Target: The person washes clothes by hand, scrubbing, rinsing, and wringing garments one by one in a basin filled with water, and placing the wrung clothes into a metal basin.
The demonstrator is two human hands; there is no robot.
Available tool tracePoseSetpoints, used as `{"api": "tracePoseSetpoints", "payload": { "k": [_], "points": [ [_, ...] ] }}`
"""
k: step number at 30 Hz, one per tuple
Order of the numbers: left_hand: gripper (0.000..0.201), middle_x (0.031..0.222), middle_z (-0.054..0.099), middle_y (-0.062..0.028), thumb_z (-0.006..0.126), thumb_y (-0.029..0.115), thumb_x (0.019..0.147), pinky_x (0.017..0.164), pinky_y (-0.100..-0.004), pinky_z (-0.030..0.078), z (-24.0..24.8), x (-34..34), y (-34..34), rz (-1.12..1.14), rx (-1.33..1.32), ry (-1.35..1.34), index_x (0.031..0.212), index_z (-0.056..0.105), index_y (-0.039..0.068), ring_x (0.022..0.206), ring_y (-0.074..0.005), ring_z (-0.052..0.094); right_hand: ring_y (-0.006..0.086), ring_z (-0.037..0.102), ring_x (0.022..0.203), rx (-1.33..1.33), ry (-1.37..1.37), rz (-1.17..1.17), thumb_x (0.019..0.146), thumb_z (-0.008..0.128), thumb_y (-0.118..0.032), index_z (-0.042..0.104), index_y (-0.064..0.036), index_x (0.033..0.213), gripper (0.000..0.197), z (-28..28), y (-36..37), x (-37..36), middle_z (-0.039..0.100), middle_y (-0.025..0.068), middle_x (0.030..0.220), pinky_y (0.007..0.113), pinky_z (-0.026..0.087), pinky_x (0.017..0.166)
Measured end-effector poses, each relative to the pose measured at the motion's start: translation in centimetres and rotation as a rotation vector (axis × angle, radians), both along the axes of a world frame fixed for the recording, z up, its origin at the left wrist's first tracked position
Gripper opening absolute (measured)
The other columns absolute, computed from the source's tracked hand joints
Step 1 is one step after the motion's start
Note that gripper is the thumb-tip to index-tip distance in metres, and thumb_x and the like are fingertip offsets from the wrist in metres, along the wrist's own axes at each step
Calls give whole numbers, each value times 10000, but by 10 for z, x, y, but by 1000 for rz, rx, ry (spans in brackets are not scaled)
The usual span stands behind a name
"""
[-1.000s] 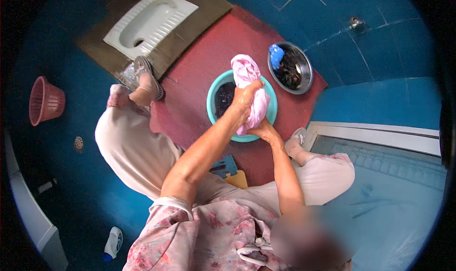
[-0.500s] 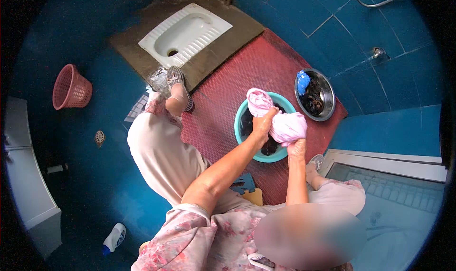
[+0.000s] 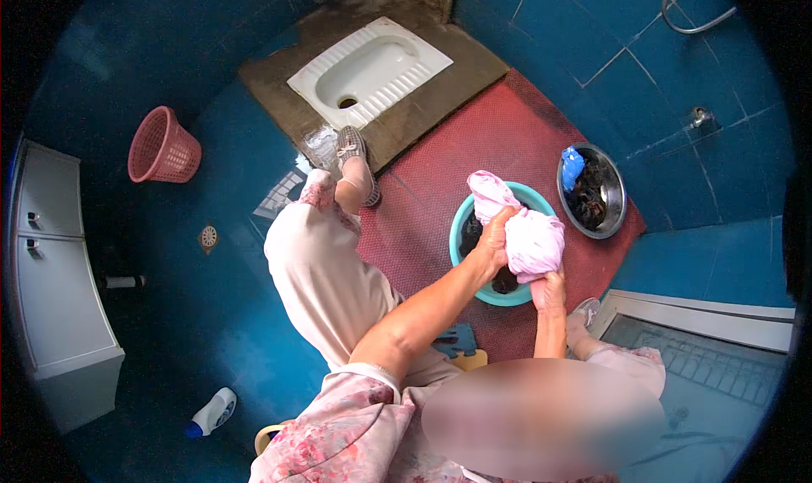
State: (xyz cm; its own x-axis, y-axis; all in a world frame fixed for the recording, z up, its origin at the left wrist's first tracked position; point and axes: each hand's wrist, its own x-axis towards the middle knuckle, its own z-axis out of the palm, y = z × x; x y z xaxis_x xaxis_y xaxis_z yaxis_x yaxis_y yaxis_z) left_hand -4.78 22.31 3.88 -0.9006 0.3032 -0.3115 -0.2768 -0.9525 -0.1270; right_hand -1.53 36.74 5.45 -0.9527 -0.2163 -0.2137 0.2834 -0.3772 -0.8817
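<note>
A wet-looking pink cloth [image 3: 534,243], bunched and twisted, is held above a teal basin [image 3: 457,239] on the red mat. My left hand [image 3: 492,244] is closed around its middle, with one end of the cloth sticking out beyond the fist. My right hand [image 3: 548,290] grips the bunched end from the near side, its fingers partly hidden under the cloth. Dark cloth [image 3: 505,280] lies in the basin beneath, mostly covered by my hands and the pink cloth.
A steel bowl [image 3: 624,197] of dark items and a blue piece stands right of the basin. Ahead is a white squat toilet [image 3: 372,70]. A pink basket [image 3: 166,149], a white bottle [image 3: 213,412] and a grey cabinet [image 3: 63,297] are at left; a glass-panelled door [image 3: 710,381] is at right.
The whole view has shifted, so everything appears further right and lower. My hands still grip the pink cloth, which is bunched more compactly and sits slightly further left over the basin.
</note>
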Motion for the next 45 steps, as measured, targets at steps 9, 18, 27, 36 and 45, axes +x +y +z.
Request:
{"api": "tracePoseSetpoints", "payload": {
  "k": [9,18,27,36,45],
  "points": [
    [336,989,584,-100,628,98,727,789,-385,512,20,11,22,283,-428,-171,1039,533,17,836,-238,607,312,308,1305,-585,-180,61,725,642,-394,279,-22,1372,830,16,7,23,331,136,1410,486,256,1064],
    [334,793,641,-104,670,179,607,696,-341,499,36,26,23,345,-1413,454,900,613,29,740,-223,622,285,375,1246,-265,-529,-76,789,451,-676,361,-126,1345,787,30,-22,-10,400,84,1354,527,325,995],
    [264,689,607,-170,656,205,551,605,-391,488,45,25,23,368,-1489,699,754,619,41,657,-369,591,275,389,1234,-294,-542,-34,796,458,-662,375,-124,1333,765,29,-18,-12,417,82,1337,519,342,983],
    [413,871,643,-129,647,159,594,768,-327,478,14,30,24,98,-1335,682,958,590,-28,793,-176,601,265,403,1222,-345,-576,17,802,466,-648,388,-123,1320,742,27,-38,-9,434,79,1320,510,359,972],
    [531,1029,617,-132,634,198,631,871,-318,445,15,23,19,157,-1251,233,1105,545,-24,975,-214,582,256,416,1211,-359,-580,62,807,472,-635,400,-121,1309,722,17,-11,-7,449,77,1305,503,375,962]
  ]
}}
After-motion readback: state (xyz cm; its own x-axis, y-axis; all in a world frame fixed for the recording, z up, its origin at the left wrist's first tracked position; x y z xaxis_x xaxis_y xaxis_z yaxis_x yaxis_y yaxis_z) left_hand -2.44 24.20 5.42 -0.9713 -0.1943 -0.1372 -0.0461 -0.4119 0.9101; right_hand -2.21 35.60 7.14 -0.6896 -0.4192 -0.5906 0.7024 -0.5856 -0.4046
